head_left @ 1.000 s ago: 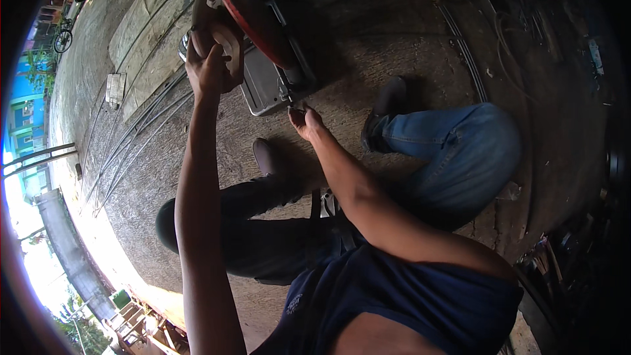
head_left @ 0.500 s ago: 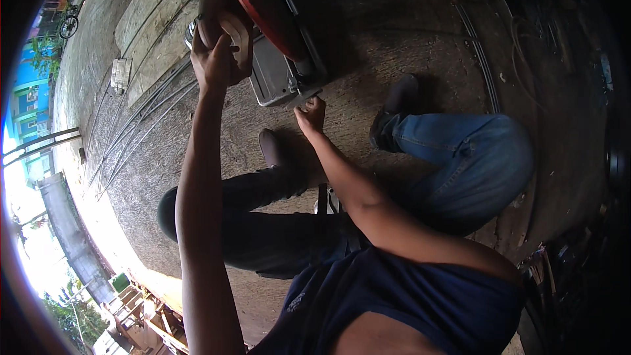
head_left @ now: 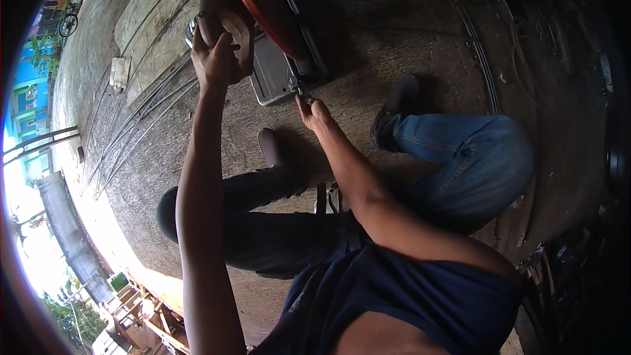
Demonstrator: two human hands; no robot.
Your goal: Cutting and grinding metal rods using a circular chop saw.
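Observation:
A cut-off saw stands on the ground ahead of me, with a red-edged round disc or guard (head_left: 266,13) above a grey metal base (head_left: 268,69). My left hand (head_left: 213,66) is wrapped round its brown loop-shaped handle (head_left: 244,43), arm stretched far forward. At the near end of the base, a small metal crank (head_left: 296,85) sticks out toward me. The fingers of my right hand (head_left: 313,112) are closed at its tip, palm partly turned up. Exactly how they grip it is too small to make out.
Long thin metal rods (head_left: 141,118) lie on the rough floor to the left, near a small pale grate (head_left: 119,72). More rods (head_left: 483,59) run along the right. My shoes (head_left: 271,148) and bent knees flank the space before the saw. Parked two-wheelers (head_left: 68,25) stand far left.
My right hand has turned at the crank, its fingers shifting slightly left and its palm rolling upward. My left hand and the saw look unmoved.

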